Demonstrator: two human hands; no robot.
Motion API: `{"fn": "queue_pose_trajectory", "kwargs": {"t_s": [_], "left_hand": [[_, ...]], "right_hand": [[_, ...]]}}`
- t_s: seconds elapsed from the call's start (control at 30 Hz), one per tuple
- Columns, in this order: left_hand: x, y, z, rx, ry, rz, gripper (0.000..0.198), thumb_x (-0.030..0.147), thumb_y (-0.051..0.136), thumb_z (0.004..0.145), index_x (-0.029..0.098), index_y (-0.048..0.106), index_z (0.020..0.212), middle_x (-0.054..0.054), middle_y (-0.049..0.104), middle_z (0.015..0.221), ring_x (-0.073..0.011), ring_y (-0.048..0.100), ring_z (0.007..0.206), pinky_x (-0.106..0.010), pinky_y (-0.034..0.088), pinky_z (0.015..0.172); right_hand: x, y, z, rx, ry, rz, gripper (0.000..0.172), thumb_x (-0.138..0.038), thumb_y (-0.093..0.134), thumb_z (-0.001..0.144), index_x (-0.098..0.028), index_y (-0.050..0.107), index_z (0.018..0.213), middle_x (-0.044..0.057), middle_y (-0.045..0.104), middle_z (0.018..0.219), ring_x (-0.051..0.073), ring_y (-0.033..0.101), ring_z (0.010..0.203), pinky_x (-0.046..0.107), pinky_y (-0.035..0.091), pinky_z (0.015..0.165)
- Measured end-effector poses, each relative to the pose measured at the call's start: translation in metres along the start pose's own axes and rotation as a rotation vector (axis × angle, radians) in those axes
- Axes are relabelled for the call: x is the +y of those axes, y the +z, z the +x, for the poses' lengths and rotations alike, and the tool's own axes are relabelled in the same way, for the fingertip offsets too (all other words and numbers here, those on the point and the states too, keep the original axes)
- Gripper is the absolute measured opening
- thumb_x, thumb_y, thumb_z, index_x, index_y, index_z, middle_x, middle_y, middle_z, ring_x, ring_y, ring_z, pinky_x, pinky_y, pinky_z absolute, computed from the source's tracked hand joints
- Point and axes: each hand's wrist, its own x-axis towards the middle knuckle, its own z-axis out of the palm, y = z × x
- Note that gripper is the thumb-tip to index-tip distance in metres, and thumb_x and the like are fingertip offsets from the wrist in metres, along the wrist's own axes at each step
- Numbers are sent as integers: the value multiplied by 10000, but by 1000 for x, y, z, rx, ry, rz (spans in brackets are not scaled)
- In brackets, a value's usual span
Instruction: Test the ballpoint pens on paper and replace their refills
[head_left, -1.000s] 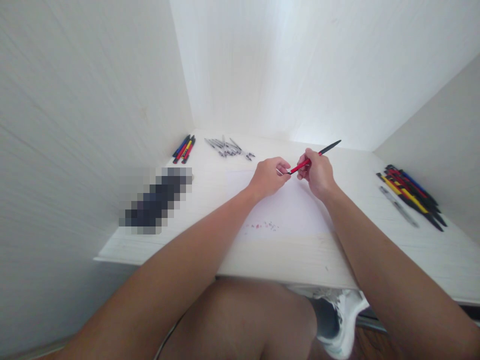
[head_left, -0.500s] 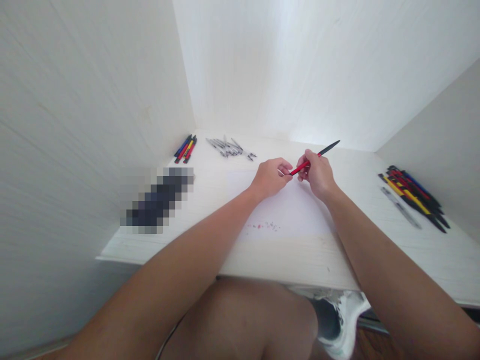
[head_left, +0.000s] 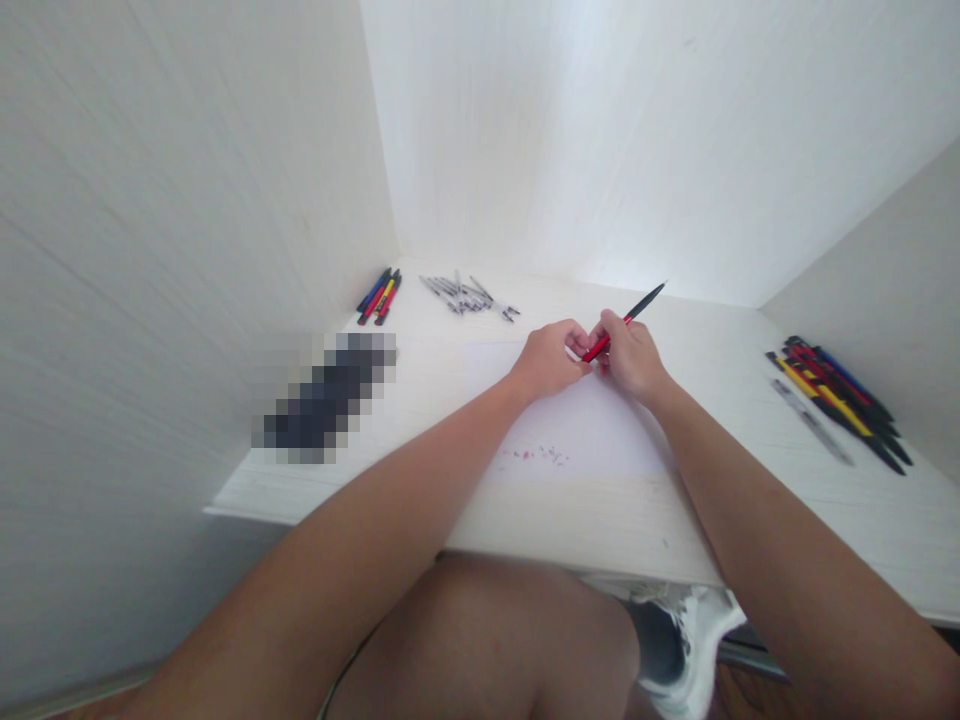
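Observation:
My right hand (head_left: pixel 634 355) is closed round a red and black pen (head_left: pixel 643 303), whose black end slants up to the right with a thin point at its tip. My left hand (head_left: pixel 553 358) pinches the pen's lower red end between curled fingers, and the two hands nearly touch. Both are over a white sheet of paper (head_left: pixel 585 430), which bears small red and dark marks near its front edge. The hands partly cover the pen's middle and lower end.
Several red, yellow and blue pens (head_left: pixel 840 400) lie at the right beside a clear grey pen (head_left: pixel 812 420). A few coloured pens (head_left: pixel 380 297) sit at the back left, near a heap of thin refills (head_left: pixel 469 296). A blurred dark object (head_left: pixel 322 400) lies left; white panels (head_left: pixel 555 130) enclose the desk.
My hands have come closer together, and the pen is tilted a little more upright. A thin point now shows at its upper end. The view has shifted slightly.

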Motion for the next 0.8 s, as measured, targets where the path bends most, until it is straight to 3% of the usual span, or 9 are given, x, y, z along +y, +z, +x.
{"fn": "queue_pose_trajectory", "kwargs": {"t_s": [0.2, 0.53, 0.67, 0.8], "left_hand": [[-5, -2, 2, -7, 11, 29, 228, 82, 782, 674, 169, 627, 817, -23, 726, 889, -196, 698, 882, -338, 547, 834], [-6, -5, 4, -8, -34, 19, 225, 91, 791, 658, 173, 620, 778, -10, 710, 874, -180, 680, 853, -329, 530, 819], [-7, -4, 6, -9, -92, -27, 276, 213, 866, 671, 167, 636, 817, -10, 710, 848, -160, 684, 747, -307, 532, 730], [1, -5, 4, -34, -194, -184, 278, 193, 857, 715, 155, 624, 860, -6, 699, 805, -125, 674, 613, -259, 517, 607]], "right_hand": [[-9, 4, -5, 15, -84, -147, 555, -403, 405, 1014, -173, 632, 562, 33, 532, 477, 161, 525, 525, 287, 375, 554], [-10, 10, -9, 15, -110, -156, 540, -393, 399, 1008, -179, 615, 561, 21, 523, 485, 155, 515, 542, 295, 396, 600], [-3, 2, -3, 20, -30, 61, 522, -489, 435, 1012, -181, 621, 633, 31, 561, 549, 150, 525, 501, 286, 418, 522], [3, -23, 9, 255, 55, 360, 486, -553, 478, 999, -204, 546, 667, 24, 547, 607, 136, 521, 472, 262, 407, 421]]}}
